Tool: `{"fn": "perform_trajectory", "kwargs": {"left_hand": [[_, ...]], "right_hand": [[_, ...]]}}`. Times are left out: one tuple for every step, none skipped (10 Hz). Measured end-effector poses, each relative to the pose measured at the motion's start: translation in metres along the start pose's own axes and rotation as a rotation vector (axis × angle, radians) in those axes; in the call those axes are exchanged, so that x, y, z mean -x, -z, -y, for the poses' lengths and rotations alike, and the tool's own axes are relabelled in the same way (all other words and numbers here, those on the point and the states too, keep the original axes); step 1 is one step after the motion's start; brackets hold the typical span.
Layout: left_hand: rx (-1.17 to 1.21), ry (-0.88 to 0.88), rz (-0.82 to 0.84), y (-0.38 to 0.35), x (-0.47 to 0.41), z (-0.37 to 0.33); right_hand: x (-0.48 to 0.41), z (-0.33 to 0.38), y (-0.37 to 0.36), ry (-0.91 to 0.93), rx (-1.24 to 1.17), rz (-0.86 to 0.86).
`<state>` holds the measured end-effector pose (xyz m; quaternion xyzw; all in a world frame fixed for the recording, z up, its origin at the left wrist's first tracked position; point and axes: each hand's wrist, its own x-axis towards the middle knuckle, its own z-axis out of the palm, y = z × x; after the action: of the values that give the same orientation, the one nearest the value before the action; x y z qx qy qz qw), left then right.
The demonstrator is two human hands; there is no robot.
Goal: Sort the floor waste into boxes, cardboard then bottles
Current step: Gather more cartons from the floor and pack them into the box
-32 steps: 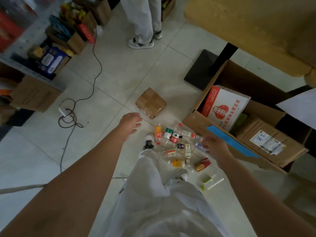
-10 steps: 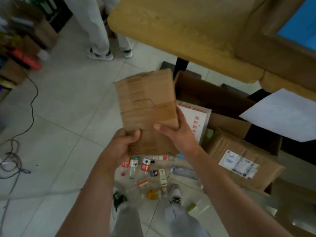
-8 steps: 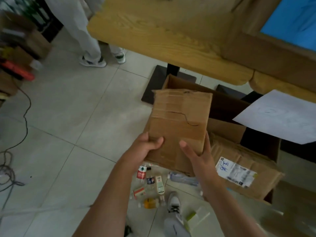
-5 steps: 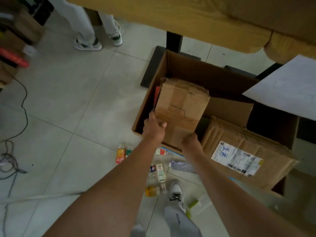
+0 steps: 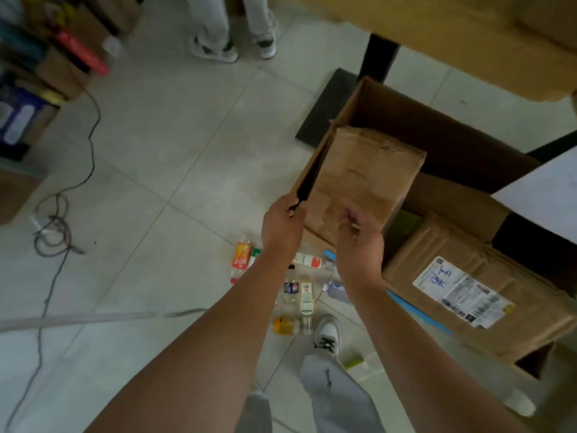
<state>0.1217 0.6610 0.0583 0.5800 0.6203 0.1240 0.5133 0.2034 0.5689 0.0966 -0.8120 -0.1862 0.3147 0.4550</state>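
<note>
Item: flattened cardboard piece (image 5: 362, 182), standing tilted inside the open box (image 5: 437, 132), at its left end. Probably light and stiff, bending at the creases; best taken by the edges. Hands: left hand (image 5: 282, 228) grips its lower left edge; right hand (image 5: 359, 245) is curled against its lower face, grip unclear.

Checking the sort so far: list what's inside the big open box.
A cardboard piece leans at its left end, a labelled flattened carton lies right, something green between. Anything beneath is covered.
</note>
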Motion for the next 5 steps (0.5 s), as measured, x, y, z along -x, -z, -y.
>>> {"fn": "perform_trajectory", "kwargs": {"left_hand": [[0.144,0.036,-0.006,0.026,0.011,0.013],[0.345,0.163,0.0,0.054,0.027,0.036],[0.355,0.264,0.014,0.083,0.052,0.079],[0.389,0.401,0.051,0.112,0.083,0.13],[0.419,0.529,0.024,0.138,0.131,0.193]], "right_hand": [[-0.001,0.002,-0.032,-0.062,0.027,0.152],[0.007,-0.005,-0.064,-0.112,0.018,0.218],[0.031,-0.028,-0.1,-0.117,0.097,0.28],[0.071,-0.049,-0.126,-0.092,0.088,0.312],[0.122,-0.064,-0.146,-0.057,0.091,0.384]]}}
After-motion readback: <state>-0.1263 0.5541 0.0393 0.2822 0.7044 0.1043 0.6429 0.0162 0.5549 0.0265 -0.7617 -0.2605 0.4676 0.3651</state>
